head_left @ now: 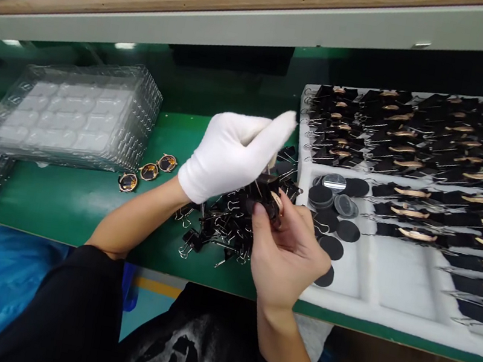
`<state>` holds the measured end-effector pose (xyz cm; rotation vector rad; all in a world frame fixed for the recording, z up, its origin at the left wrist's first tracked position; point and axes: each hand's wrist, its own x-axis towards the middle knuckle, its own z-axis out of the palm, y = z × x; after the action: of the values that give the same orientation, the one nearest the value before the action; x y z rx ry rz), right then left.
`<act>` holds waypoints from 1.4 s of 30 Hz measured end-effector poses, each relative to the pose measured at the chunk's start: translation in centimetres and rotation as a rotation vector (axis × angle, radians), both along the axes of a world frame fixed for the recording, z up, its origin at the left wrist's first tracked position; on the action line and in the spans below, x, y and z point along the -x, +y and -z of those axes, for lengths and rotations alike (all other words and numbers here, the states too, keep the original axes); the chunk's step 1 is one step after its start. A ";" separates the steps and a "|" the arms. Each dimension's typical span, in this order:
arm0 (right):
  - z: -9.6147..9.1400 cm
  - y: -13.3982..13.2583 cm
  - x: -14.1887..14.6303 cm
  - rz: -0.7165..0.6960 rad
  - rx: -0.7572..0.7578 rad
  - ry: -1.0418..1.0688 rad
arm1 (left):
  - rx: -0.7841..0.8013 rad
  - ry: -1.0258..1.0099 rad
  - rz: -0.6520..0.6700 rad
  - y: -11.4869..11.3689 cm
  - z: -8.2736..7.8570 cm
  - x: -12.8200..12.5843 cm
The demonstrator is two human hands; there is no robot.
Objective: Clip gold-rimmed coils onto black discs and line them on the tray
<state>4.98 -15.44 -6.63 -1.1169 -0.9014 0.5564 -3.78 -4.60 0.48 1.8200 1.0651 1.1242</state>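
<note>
My left hand [234,155], in a white glove, is closed over a black binder clip [269,180], which the fingers partly hide. Bare, my right hand [287,255] pinches a watch case [276,202] with a gold-coloured edge and black discs against it. Both hands meet at this piece, above the green bench. Beneath them lies a heap of loose binder clips [227,228] with silver wire handles.
At right, a white foam tray [401,270] carries rows of clamped gold-edged pieces [411,192] and loose black discs [330,248]. Several watch heads [148,171] lie left of my glove, beside stacked clear plastic trays [73,111]. A shelf edge [246,35] crosses above the bench [60,195].
</note>
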 end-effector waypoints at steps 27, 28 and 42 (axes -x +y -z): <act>0.4 -1.0 -5.3 -0.318 0.200 0.441 | -0.098 0.768 0.500 1.1 -1.3 3.7; 0.4 -0.7 -5.0 -0.328 0.179 0.421 | -0.163 0.746 0.512 0.5 -1.3 3.3; 0.5 -0.6 1.5 0.082 -0.076 0.131 | 0.042 0.073 0.010 -2.0 0.8 -1.5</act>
<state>3.45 -16.08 -7.15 -1.0325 -0.7542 0.5174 -2.31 -6.58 -0.29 1.8435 1.1129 1.0285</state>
